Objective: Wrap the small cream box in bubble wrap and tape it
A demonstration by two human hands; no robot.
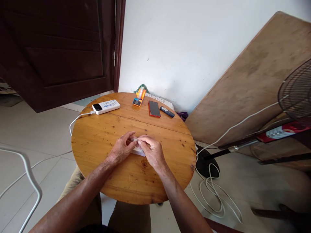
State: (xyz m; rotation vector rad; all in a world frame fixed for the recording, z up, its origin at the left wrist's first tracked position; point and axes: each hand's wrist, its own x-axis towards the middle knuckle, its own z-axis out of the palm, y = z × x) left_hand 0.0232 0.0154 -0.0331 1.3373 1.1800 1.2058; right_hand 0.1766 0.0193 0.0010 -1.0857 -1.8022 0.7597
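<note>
Near the middle of the round wooden table (97, 142), both hands meet over a small whitish flat thing (139, 153). It looks thin and crinkled, perhaps plastic or paper, and the fingers cover much of it. My left hand (123, 147) holds its left side, with the thumb pressed on it and the index finger stretched beyond. Thumb and index finger of my right hand (153, 150) pinch its upper edge, close to the left fingertips. What exactly lies between the right fingertips is too small to make out.
Toward the far edge are a white power bank (108, 106) with a cable, an orange tape dispenser (139, 96), a red-edged phone (154, 108) and a dark blue handset (167, 111). A fan (296, 90) and coiled white cable (211, 187) are right; a dark door (63, 64) is left.
</note>
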